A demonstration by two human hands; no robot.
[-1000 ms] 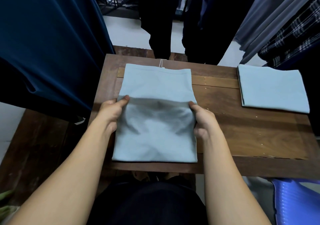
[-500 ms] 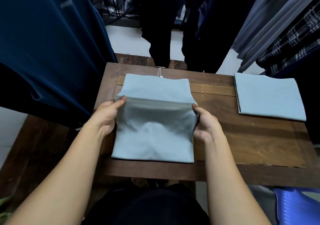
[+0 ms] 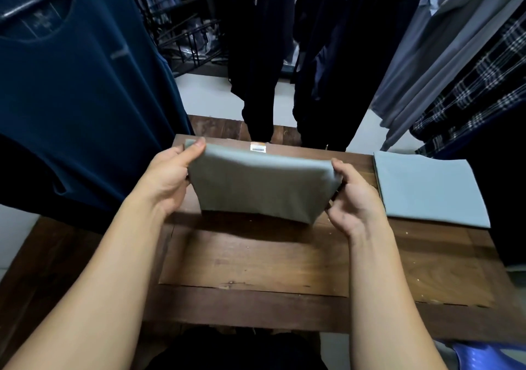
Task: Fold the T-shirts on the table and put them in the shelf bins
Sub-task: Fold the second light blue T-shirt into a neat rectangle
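The folded T-shirt [image 3: 256, 187], pale blue-grey, is held over the far half of the table [image 3: 256, 261]. Its long axis runs left to right across the person's front, its near edge droops, and the shadow beneath suggests it hangs clear of the wood. A paper tag [image 3: 258, 147] shows at its far edge. It sits straight ahead between the two hands, about equally near each.

The left hand [image 3: 168, 179] pinches the far-left corner, thumb on top and fingers hidden below. The right hand [image 3: 353, 196] grips the right edge, thumb over and fingers curled under. The hands are apart by the shirt's width, both clamped on it.

A second folded T-shirt [image 3: 427, 187] lies flat on the table just right of the right hand. Black wire shelf bins [image 3: 187, 39] stand beyond and up to the left, so the carry likely goes forward and leftward, past the hanging navy T-shirt [image 3: 79, 99].
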